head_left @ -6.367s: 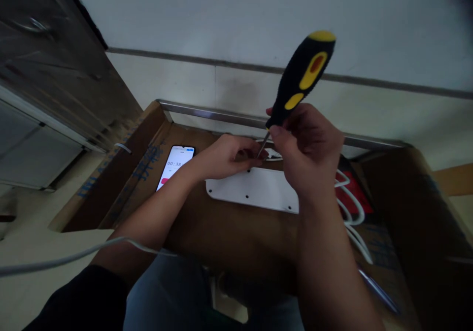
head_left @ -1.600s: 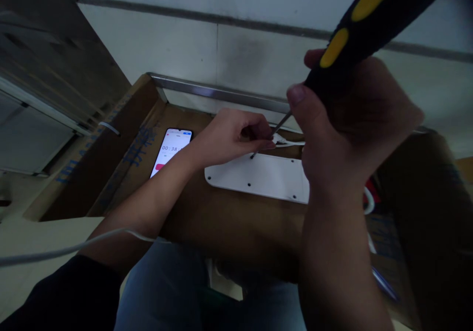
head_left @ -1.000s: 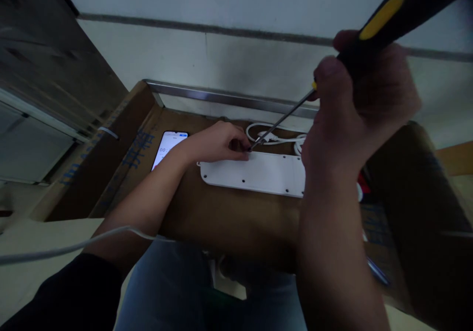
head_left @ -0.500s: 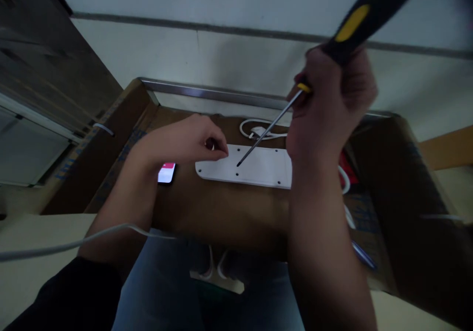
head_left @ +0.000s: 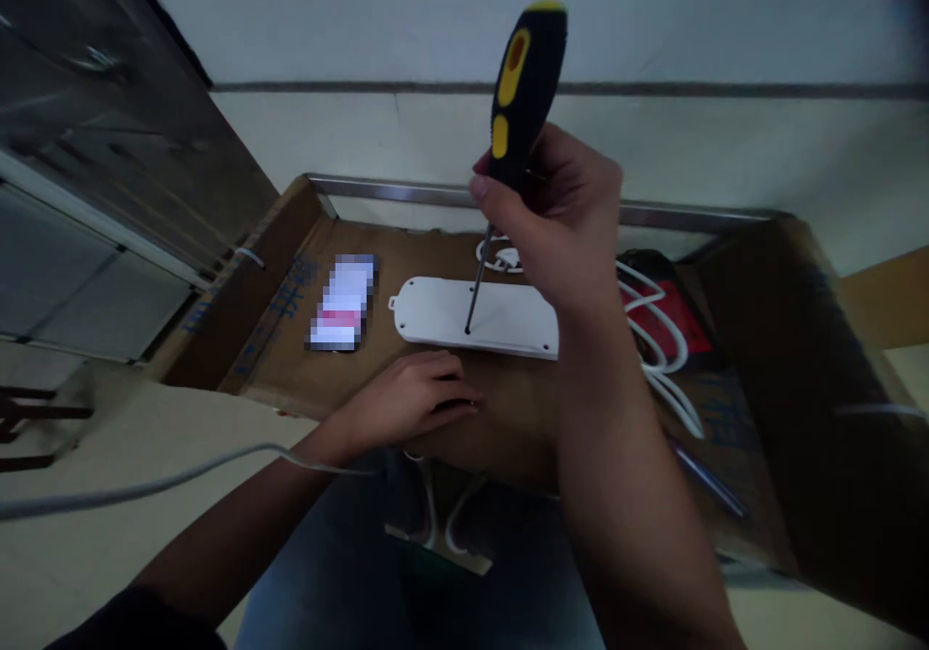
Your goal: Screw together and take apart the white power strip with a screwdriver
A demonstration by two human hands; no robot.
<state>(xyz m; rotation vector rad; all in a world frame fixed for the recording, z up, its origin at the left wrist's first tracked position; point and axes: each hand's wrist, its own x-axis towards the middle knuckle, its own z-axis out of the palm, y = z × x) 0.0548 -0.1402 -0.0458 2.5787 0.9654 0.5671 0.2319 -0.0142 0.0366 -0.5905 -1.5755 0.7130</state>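
A white power strip [head_left: 442, 313] lies back-side up on a flattened cardboard box [head_left: 508, 418]. My right hand [head_left: 558, 220] is closed round a black and yellow screwdriver [head_left: 519, 99], held nearly upright with its tip on a screw hole near the strip's front edge. My left hand [head_left: 406, 403] rests on the cardboard just in front of the strip, fingers curled and pressed together; I cannot see what is in them. The strip's white cord [head_left: 660, 340] coils to the right.
A phone [head_left: 343, 302] with a lit screen lies left of the strip. A red object [head_left: 682, 316] sits under the cord at the right. A metal rail [head_left: 392, 189] runs behind the box, a dark cabinet [head_left: 108, 128] stands at the left, and a thin white cable [head_left: 145, 486] crosses my left arm.
My left hand has drawn back from the strip's far edge to the cardboard in front of it. The screwdriver has swung from a steep slant to nearly upright, its tip now on a front screw hole.
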